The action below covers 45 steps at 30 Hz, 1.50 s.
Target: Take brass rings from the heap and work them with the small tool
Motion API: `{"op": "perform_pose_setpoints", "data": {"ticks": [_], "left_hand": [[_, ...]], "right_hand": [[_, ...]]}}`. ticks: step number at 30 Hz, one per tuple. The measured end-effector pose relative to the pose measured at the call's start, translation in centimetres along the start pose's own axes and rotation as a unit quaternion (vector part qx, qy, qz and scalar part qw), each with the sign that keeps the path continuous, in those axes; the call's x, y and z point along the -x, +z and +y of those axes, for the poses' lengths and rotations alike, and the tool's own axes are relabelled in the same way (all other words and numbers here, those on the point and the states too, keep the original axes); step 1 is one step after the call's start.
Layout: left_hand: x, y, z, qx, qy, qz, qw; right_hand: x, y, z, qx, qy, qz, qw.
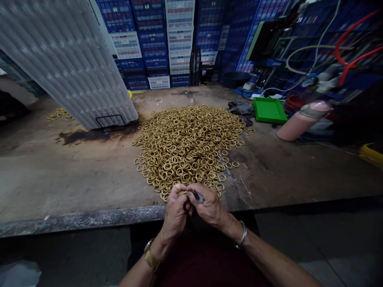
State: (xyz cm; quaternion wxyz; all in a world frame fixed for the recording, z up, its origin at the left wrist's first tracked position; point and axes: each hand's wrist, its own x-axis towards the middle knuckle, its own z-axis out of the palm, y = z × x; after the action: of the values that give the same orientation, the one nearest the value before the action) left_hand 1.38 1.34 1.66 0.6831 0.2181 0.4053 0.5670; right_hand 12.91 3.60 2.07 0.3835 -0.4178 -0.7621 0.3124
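A wide heap of brass-coloured metal rings [191,143] lies on the worktable right in front of me. At the near edge of the heap my two hands meet, fingertips together. My left hand [176,213] is closed in a pinch on one brass ring [182,192], of which only a thin part shows. My right hand [211,207] is closed too, gripping a small dark grey tool with a flat end [197,196] against the ring. Fingers hide most of the tool, so its exact kind cannot be made out.
Tall stacked translucent plastic trays [98,71] stand at the left on the table [89,179]. To the right are a green tray [269,110], a pink cylinder [295,123] and a dark cloth [241,107]. Blue and white crates [179,40] line the back.
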Motion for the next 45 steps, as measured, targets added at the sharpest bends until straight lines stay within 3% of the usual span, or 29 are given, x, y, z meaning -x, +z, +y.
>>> {"op": "perform_pose_setpoints", "data": {"ticks": [4,7,14,18,22,28,33,36,41,43,45], "left_hand": [[0.1,-0.2,-0.7,-0.061,0.039,0.006,0.997],[0.1,-0.1,-0.6,-0.046,0.036,-0.003,0.998],[0.3,0.0,0.6,0.074,-0.065,-0.065,0.993],[0.3,-0.2,0.7,0.097,-0.082,-0.066,0.990],[0.2,-0.6,0.2,0.054,-0.071,-0.046,0.995],[0.2,-1.0,-0.6,-0.065,-0.013,-0.062,0.996],[0.2,-1.0,-0.5,-0.051,-0.051,-0.039,0.997],[0.3,-1.0,-0.4,-0.058,-0.044,-0.059,0.996],[0.4,-1.1,-0.6,-0.106,-0.015,-0.077,0.991],[0.4,-1.2,-0.8,-0.112,-0.013,-0.071,0.991],[0.4,-1.2,-0.8,-0.118,-0.008,-0.067,0.991]], "right_hand": [[-0.2,-0.1,-0.2,-0.010,0.050,0.009,0.999],[-0.4,-0.3,-0.3,-0.043,0.083,0.007,0.996],[-0.4,-0.7,0.2,-0.064,0.095,0.029,0.993],[-0.4,-0.8,0.4,-0.076,0.096,0.022,0.992],[-0.6,-0.9,0.5,-0.099,0.121,-0.003,0.988],[-1.0,-1.0,0.5,-0.131,0.169,-0.037,0.976],[-1.1,-1.0,0.6,-0.184,0.201,-0.051,0.961],[-1.1,-1.0,0.5,-0.193,0.217,-0.048,0.956],[-1.0,-1.0,0.7,-0.145,0.212,-0.015,0.966],[-0.8,-1.0,1.1,-0.088,0.182,0.014,0.979],[-0.3,-1.1,1.4,-0.019,0.135,0.005,0.991]]}}
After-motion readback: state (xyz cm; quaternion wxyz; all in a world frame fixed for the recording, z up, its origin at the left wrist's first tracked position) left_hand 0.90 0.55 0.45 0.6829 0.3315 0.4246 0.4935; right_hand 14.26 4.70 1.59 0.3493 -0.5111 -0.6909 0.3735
